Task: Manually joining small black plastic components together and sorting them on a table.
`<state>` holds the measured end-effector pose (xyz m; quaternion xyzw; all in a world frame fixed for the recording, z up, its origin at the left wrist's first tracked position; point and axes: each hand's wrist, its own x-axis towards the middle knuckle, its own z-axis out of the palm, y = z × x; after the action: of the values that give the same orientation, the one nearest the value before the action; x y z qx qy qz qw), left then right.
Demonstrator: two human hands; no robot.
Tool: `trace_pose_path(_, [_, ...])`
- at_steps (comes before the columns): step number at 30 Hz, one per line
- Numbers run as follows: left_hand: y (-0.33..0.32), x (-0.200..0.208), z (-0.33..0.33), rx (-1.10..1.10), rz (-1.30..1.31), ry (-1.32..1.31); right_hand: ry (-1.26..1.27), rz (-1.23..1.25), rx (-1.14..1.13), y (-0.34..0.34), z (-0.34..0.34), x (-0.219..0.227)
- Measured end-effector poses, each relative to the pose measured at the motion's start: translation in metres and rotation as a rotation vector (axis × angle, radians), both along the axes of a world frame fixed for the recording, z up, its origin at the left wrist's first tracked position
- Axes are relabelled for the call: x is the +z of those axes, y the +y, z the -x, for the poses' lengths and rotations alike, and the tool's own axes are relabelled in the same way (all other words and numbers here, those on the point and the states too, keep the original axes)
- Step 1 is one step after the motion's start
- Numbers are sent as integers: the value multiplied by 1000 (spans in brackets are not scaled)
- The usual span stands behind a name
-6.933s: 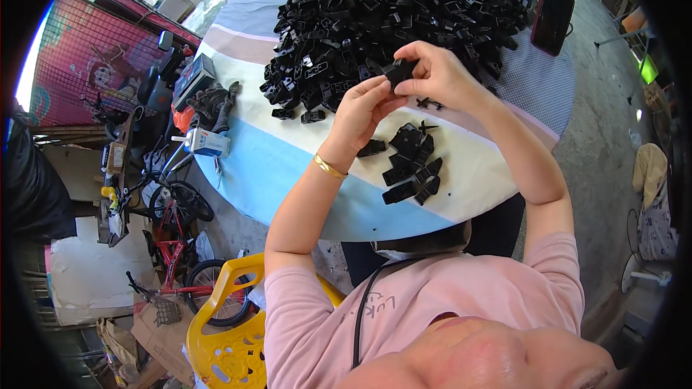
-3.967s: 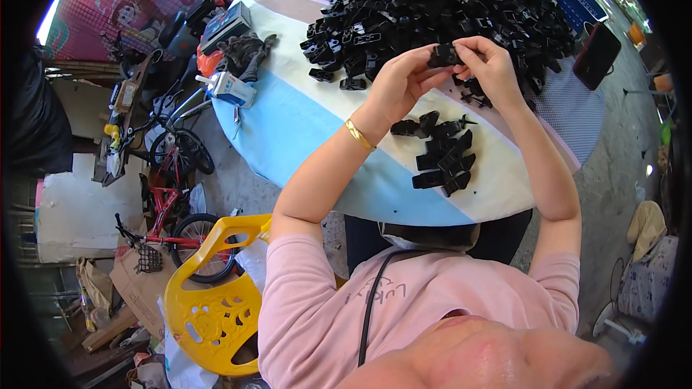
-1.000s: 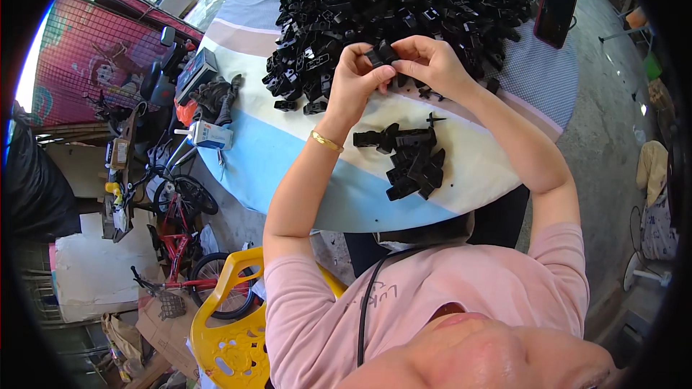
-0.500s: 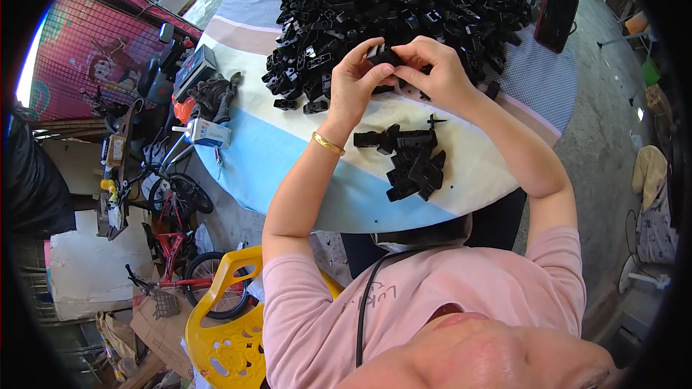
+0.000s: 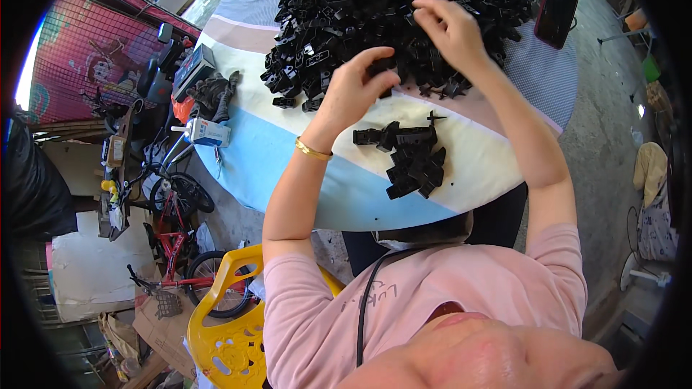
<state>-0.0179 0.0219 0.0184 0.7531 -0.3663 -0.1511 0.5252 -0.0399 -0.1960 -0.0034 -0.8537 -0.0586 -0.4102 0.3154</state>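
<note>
A large heap of small black plastic parts (image 5: 339,11) covers the far side of the table. At its near edge is my left hand (image 5: 353,90), thumb and fingers curved but apart. Black shows in that gap, and I cannot make out whether it is a loose part or the heap behind. Above the heap's right half hangs my right hand (image 5: 454,32), fingers stretched out toward the left, with no part visible in them. Nearer to me, a small cluster of black parts (image 5: 414,162) lies on the cloth between my forearms.
The round table has a striped cloth (image 5: 281,151). A phone (image 5: 556,13) stands at its far right. Small boxes (image 5: 209,132) and dark cloth (image 5: 214,97) sit at the left edge. Left of me are a yellow chair (image 5: 209,328) and a red bicycle (image 5: 169,245).
My hands were together on a black part and have now parted. The right one moved up and away over the heap; the left one shifted slightly down. The near cluster stayed put.
</note>
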Motion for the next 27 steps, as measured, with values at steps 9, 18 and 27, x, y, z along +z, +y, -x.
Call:
trace_pose_path(9, [-2,-10,-5,-333,-255,-378,256,606,-451,-20,-20,-20])
trace_pose_path(18, [-5,-37,-5,187,-342,-855,244,510,-317,-11,-16,-25])
trace_pose_path(27, [-6,-22,-13,37,77,131,81,266,-278,-21,-23,-23])
